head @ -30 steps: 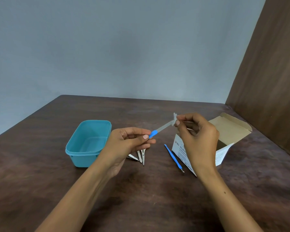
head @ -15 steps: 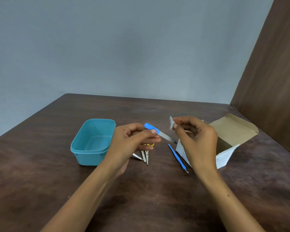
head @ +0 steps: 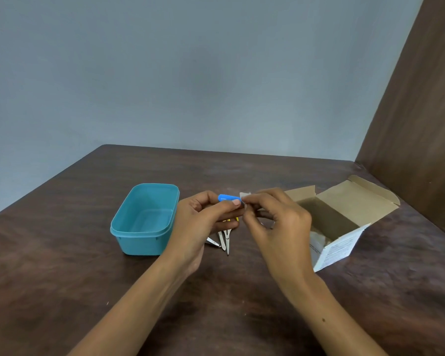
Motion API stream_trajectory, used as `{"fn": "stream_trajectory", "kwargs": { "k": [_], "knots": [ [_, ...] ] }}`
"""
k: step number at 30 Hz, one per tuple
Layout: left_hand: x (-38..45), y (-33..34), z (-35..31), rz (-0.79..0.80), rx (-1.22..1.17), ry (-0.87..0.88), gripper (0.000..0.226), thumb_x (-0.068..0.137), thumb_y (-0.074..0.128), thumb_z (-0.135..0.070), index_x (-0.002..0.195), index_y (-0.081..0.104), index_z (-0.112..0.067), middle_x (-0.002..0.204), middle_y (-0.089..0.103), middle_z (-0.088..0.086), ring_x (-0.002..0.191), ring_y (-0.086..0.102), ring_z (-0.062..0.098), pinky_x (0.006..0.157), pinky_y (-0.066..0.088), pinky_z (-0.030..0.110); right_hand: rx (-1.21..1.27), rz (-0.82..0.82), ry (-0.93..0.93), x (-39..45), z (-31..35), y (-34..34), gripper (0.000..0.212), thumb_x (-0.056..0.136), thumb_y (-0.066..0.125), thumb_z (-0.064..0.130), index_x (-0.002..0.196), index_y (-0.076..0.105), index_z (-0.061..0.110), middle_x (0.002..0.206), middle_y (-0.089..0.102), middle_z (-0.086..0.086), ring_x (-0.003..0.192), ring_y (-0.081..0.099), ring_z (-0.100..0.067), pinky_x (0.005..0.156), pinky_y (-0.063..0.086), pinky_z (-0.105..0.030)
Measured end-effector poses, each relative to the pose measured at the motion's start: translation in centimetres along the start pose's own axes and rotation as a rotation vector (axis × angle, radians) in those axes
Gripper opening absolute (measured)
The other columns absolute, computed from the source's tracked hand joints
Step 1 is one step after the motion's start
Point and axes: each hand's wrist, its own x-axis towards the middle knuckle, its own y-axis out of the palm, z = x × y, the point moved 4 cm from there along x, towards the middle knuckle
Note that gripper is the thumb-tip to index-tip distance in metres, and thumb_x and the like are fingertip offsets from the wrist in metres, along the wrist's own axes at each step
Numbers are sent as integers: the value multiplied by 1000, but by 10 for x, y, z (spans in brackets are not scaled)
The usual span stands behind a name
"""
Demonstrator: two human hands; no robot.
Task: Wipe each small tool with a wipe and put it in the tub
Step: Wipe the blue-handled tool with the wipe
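Blue-handled tool (head: 228, 197), pinched by the left hand (head: 199, 222), lies roughly 9-to-3 above the counter (head: 62, 253); the right hand (head: 275, 222) pinches the wipe (head: 245, 195) at its 3 o'clock end; the tub (head: 144, 219) lies toward 9 o'clock, nearer the left hand.

Blue-handled tool (head: 226, 197): we see only its blue end above the left hand (head: 203, 222); the rest is covered by the two hands, so we cannot tell its tip.
Wipe (head: 244, 195): only a pale corner shows past the right hand (head: 275, 224); the rest is hidden in the fingers.
Small metal tools (head: 222, 241): only their pointed ends show below the left hand; a bit of yellow (head: 235, 219) peeks out, too small to name.
Cardboard box (head: 342, 214): its print is too small for us to read; pale contents inside are unclear.
Forearms: cut off by the bottom edge.
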Motion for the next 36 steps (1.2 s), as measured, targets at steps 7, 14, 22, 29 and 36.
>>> {"fn": "stream_trajectory", "kwargs": {
  "k": [7, 14, 22, 29, 36],
  "knots": [
    [0, 1, -2, 6, 49, 1, 13, 83, 67, -12, 83, 67, 2, 82, 75, 13, 79, 73, 21, 65, 60, 29, -33, 38, -20, 0, -2, 2, 20, 76, 71, -3, 92, 73, 10, 87, 67, -1, 75, 62, -6, 69, 50, -14],
    [3, 1, 5, 74, 159, -1, 12, 85, 66, -16, 77, 70, -8, 92, 74, 12, 92, 71, 19, 73, 59, 30, -47, 5, 72, 5, -19, -4, 19, 76, 68, -5, 87, 73, 9, 85, 69, -1, 71, 65, -10, 68, 51, -18],
    [6, -4, 10, 15, 191, -14, 12, 82, 70, -13, 87, 76, -5, 78, 70, 8, 77, 65, 15, 65, 56, 22, -101, 40, 53, 3, -16, 1, 16, 79, 68, 0, 91, 74, 9, 86, 66, -3, 70, 61, -9, 68, 46, -10],
    [7, -4, 13, 20, 120, -63, 15, 81, 70, -12, 91, 75, -2, 80, 72, 10, 79, 66, 18, 67, 57, 23, -112, -24, 104, 7, -25, -6, 17, 80, 68, 0, 94, 73, 9, 88, 67, -5, 69, 63, -13, 68, 47, -11],
    [9, -6, 10, 16, 117, -37, 15, 80, 71, -11, 90, 75, -1, 77, 73, 8, 74, 68, 13, 66, 57, 22, -198, 5, 65, 9, -26, -7, 15, 82, 69, 7, 96, 73, 11, 84, 61, -4, 66, 56, -15, 58, 45, -24]
  ]
}}
